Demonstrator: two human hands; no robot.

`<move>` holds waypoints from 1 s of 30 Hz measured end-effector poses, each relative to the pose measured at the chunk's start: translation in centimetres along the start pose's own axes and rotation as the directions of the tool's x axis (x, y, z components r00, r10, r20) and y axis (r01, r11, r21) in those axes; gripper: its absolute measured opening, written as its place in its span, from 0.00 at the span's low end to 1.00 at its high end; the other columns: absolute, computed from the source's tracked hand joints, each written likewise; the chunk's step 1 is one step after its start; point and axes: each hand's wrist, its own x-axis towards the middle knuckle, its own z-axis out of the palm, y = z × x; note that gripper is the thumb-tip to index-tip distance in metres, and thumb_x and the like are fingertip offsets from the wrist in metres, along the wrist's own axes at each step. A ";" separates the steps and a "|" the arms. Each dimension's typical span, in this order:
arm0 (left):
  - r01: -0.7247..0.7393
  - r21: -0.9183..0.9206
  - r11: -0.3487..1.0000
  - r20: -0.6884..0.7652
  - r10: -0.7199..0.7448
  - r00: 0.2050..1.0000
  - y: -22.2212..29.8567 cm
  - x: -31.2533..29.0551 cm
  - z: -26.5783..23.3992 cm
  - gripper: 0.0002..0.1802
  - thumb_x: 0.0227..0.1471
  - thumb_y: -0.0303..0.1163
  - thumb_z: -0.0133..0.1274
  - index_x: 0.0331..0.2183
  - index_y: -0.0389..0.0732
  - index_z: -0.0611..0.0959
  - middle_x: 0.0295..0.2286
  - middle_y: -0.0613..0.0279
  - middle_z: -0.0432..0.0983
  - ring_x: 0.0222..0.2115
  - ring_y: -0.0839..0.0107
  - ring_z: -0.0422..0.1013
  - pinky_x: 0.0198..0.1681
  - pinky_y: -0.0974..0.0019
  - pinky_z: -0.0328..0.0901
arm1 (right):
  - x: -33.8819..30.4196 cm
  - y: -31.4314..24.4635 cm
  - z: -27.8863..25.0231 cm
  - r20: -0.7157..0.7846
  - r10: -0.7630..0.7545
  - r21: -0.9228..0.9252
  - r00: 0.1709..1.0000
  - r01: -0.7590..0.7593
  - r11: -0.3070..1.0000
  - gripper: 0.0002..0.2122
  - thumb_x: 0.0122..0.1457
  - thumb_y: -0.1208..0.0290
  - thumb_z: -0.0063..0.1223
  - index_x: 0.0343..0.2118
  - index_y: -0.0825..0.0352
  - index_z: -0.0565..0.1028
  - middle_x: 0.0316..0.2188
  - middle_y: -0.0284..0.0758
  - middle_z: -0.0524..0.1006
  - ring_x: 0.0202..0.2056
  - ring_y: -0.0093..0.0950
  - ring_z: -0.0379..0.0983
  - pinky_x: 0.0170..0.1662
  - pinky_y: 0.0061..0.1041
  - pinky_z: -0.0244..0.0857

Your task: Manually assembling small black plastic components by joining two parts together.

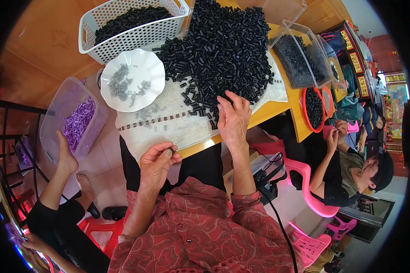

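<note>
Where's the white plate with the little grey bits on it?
In the head view, the white scalloped plate sits at the table's left side, just below the white basket and left of the black tube pile.

White slotted basket [123,36] being kept at table's far left corner. Clear tubs [300,59] being lined along right edge. Purple-filled tub [73,120] being left off left edge. Pink chair [314,200] being occupied by co-worker [351,173].

Probably a small home workshop: a worktable [278,109] heaped with black plastic tubes [223,45], sorting bins [300,59], pink plastic chairs [305,182].
</note>
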 end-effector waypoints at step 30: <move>0.012 -0.026 1.000 0.015 -0.012 1.000 0.0 0.2 -0.4 0.11 0.56 0.21 0.47 0.42 0.32 0.76 0.36 0.53 0.75 0.33 0.67 0.75 0.40 0.62 0.71 | 0.9 1.4 0.4 -0.105 0.047 0.127 0.993 -0.033 0.991 0.08 0.45 0.81 0.58 0.30 0.64 0.75 0.39 0.37 0.73 0.43 0.39 0.65 0.47 0.37 0.58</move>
